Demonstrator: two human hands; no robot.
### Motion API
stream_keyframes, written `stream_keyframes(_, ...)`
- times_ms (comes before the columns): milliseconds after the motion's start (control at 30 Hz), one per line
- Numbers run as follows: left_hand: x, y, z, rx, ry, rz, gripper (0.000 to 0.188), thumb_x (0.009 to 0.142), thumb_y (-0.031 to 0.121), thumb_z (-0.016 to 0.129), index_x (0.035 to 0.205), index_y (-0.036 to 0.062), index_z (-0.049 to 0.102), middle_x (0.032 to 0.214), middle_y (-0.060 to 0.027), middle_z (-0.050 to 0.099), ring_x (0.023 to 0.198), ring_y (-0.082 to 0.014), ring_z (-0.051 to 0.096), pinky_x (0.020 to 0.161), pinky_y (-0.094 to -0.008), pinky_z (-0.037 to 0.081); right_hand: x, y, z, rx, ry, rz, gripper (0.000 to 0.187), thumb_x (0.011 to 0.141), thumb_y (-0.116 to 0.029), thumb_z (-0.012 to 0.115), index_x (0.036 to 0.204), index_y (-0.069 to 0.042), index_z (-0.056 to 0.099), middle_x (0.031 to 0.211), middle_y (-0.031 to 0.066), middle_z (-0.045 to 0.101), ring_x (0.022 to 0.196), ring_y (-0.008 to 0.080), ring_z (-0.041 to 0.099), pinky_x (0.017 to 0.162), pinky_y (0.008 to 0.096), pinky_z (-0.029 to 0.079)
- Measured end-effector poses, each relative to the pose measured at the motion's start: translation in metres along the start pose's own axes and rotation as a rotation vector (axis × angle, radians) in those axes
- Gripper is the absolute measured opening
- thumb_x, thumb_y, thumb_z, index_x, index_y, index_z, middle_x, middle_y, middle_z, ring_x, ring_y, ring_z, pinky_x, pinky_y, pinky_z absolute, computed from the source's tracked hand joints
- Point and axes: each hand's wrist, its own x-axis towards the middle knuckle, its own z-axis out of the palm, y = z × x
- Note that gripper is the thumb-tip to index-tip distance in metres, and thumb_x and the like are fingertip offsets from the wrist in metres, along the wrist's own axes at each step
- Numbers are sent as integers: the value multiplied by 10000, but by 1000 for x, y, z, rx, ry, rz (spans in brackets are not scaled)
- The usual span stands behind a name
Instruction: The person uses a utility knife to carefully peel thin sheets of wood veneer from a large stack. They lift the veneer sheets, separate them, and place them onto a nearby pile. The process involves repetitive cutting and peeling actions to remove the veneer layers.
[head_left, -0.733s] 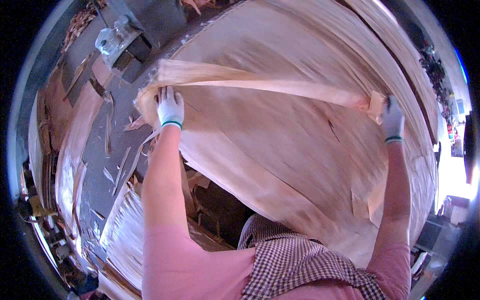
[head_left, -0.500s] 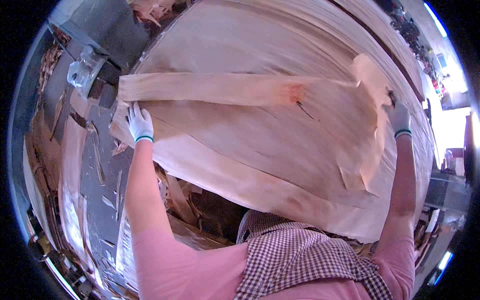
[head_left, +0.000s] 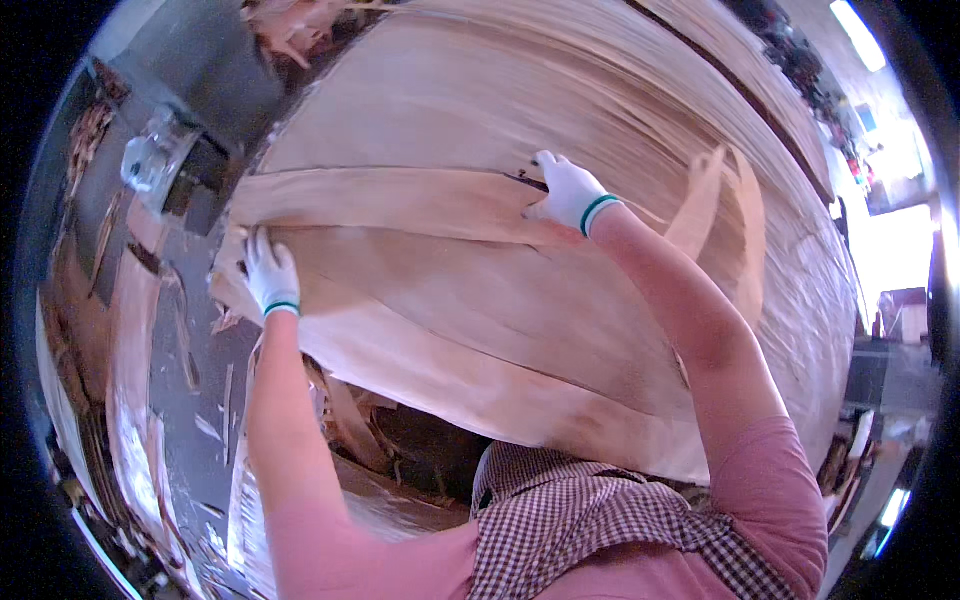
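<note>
A long pale wood veneer strip (head_left: 400,200) lies across a broad stack of veneer sheets (head_left: 480,300). My left hand (head_left: 268,275), in a white glove with a green cuff, rests on the stack's left edge just below the strip's end, fingers stretched out. My right hand (head_left: 575,195), gloved the same way, is over the right part of the strip, thumb and fingers curved around a small dark tool (head_left: 527,181). Its exact kind is too blurred to tell. Beyond the right forearm, a loose veneer piece (head_left: 748,230) curls up from the stack.
Torn veneer scraps (head_left: 140,340) lie on the grey floor at the left. A clear plastic object (head_left: 150,160) stands at the upper left. A dark gap (head_left: 425,445) opens between the stack and my checked apron (head_left: 590,520). Another veneer stack (head_left: 760,90) borders the far right.
My right hand has swung left from the stack's right side to above the strip, with the dark tool. The strip appears flatter, and the loose piece at right has changed shape. My left hand stays nearly put.
</note>
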Motion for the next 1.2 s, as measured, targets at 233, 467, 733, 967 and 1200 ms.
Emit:
stream_keyframes(233,1,13,-5,-112,44,7,443,885,276,431,1290,98,464,1379,-109,429,1305,-279,357,1062,-532,241,52,9,30,-207,-92,-93,289,764,-197,592,1022,-70,616,1025,195,637,959,394,595,832,456,483)
stream_keyframes(467,2,22,-14,-101,21,-34,449,884,265,432,1302,100,445,1389,-97,423,1312,-285,350,1065,-551,225,18,101,-30,-347,38,8,231,761,-197,552,898,-55,673,907,205,651,874,390,616,809,460,487)
stream_keyframes(733,7,11,-7,6,-80,34,488,904,321,422,1347,117,420,1392,-169,402,1295,-295,370,1050,-487,274,-147,152,-115,126,-552,602,149,656,-118,694,781,-39,684,644,33,624,517,123,529,481,281,430)
stream_keyframes(967,44,-8,-8,-141,-272,-138,514,929,375,417,1337,63,419,1380,-179,411,1303,-326,343,1054,-506,260,-290,146,-127,40,-289,307,274,741,-179,616,990,-91,691,760,137,667,713,292,647,637,374,502)
stream_keyframes(1200,-70,270,-99,-400,-366,914,906,709,300,726,1439,77,238,1474,-188,260,1389,-354,169,1126,-530,102,-353,83,-95,-276,-261,396,104,796,-165,545,833,-127,634,762,93,655,767,294,653,670,424,519)
